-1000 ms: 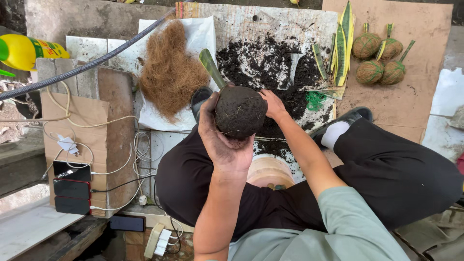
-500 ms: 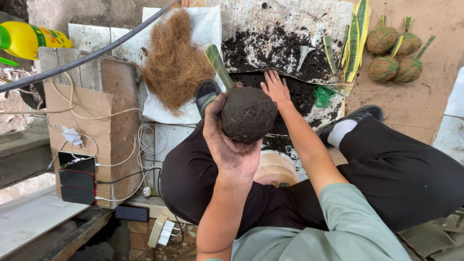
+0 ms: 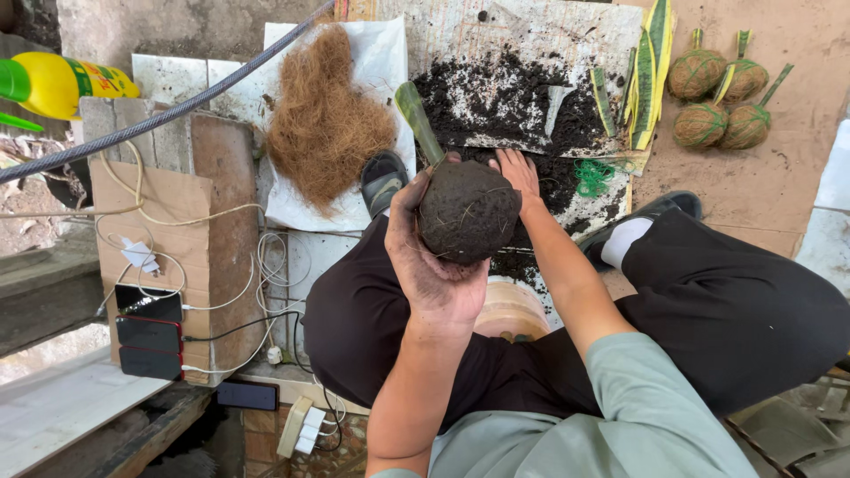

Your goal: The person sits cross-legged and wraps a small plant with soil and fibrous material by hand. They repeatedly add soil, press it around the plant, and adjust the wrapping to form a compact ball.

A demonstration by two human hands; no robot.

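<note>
Here the left hand [image 3: 434, 265] cups a dark ball of soil [image 3: 467, 211] from below, fingers curled up around its near side and clamped on it, holding it up above the lap. A green leaf [image 3: 418, 119] sticks out of the ball's top, tilted away towards the far left.

The right hand [image 3: 518, 173] lies beyond the ball, palm down, fingers spread apart and flat on the loose soil [image 3: 496, 93] heaped on the pale sheet [image 3: 567, 35]. Whether it has soil gathered under it cannot be told.

Judging by how things lie, the work is partway along. The ball in hand looks shaped and firm, but it is bare: no fibre covers it and no string binds it. Four finished balls [image 3: 715, 99], wrapped in brown fibre and tied with green string, each with a leaf, lie together on the cardboard [image 3: 797, 168] near its far right corner. So wrapping and tying seem left for this one.

The stuff for that is close. A mound of brown coconut fibre [image 3: 326, 124] sits on a white bag [image 3: 376, 66] at the left of the soil sheet, and a tangle of green string [image 3: 595, 177] rests at the soil's right edge. Several striped green leaves [image 3: 651, 66] lie along the sheet's right edge, unused, which suggests more balls to come.

The person sits with a dark shoe [image 3: 382, 181] just beside the fibre bag.
</note>
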